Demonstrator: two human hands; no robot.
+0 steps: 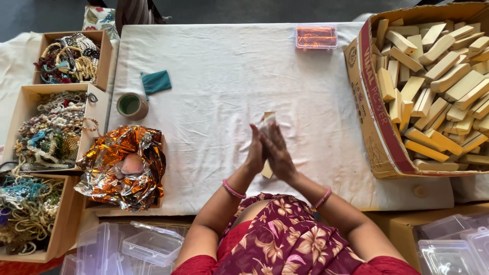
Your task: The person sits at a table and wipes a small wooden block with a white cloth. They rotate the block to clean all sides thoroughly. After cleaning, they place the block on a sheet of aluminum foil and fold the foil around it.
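My left hand (254,153) and my right hand (277,153) are pressed palm to palm over the white cloth (219,71), with a pale wooden block (267,170) clamped between them. A bit of white tissue or wrap (266,121) sticks out above the fingertips, and the block's lower end shows below the palms. Both wrists wear pink bangles.
A large cardboard box (377,137) full of several pale wooden blocks (438,66) stands at the right. A small orange-filled clear case (316,36) lies at the far edge. At left are a tape roll (132,105), a teal cloth (156,81), crumpled orange foil (122,168), boxes of beads (71,58), and clear plastic cases (147,244).
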